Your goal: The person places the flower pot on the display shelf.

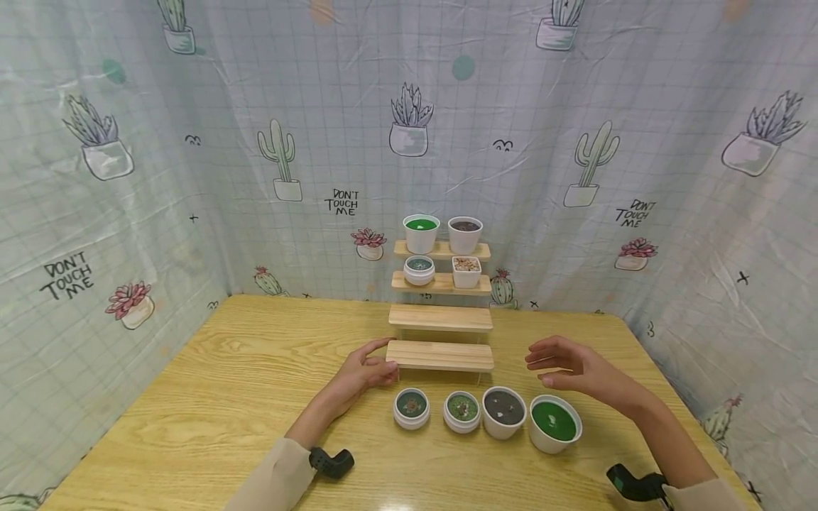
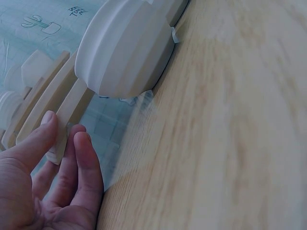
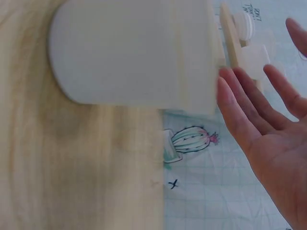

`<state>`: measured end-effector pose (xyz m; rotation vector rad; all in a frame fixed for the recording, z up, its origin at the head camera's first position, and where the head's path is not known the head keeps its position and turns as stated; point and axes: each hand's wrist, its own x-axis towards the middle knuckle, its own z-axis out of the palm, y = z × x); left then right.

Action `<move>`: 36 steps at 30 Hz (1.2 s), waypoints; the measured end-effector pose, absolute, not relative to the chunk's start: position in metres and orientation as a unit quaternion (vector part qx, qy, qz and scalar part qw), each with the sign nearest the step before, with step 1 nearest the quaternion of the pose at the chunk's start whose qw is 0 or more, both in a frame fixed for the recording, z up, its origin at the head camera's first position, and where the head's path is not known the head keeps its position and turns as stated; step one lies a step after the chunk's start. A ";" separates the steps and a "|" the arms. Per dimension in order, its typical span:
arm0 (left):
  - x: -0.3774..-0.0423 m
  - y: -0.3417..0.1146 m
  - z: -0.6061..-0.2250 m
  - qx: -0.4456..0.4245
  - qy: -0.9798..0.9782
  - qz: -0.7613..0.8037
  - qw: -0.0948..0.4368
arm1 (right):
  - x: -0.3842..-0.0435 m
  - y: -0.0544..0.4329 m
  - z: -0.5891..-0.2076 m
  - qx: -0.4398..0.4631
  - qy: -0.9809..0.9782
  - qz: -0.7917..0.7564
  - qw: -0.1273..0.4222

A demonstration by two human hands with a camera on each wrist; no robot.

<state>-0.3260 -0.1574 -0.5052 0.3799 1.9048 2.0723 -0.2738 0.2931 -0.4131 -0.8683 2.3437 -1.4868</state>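
Observation:
A stepped wooden display stand with clear supports rises in tiers at the table's middle. My left hand grips the left end of its lowest step; in the left wrist view the thumb lies on the board with fingers under it. Right of the stand, my right hand is held in the air, fingers loosely extended and holding nothing. Nearest to it is a white cup with green filling. Beside that cup stand a white cup with dark grey filling and two low round pots, one green-topped, one dark teal.
On the stand's top step are a green-filled cup and a brown-filled cup. The step below holds a round teal-topped pot and a square pot of pebbles. A printed curtain hangs behind the wooden table.

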 end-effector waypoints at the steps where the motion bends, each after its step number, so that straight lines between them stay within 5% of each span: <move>1: -0.326 -0.157 -0.505 0.132 0.663 0.721 0.151 | -0.273 0.294 -0.415 -0.302 0.798 -0.507 0.125; 11: -0.327 -0.156 -0.505 0.135 0.665 0.718 0.151 | -0.274 0.300 -0.430 -0.333 0.754 -0.525 0.213; 36: -0.327 -0.155 -0.506 0.131 0.667 0.719 0.145 | -0.278 0.316 -0.446 -0.375 0.720 -0.503 0.296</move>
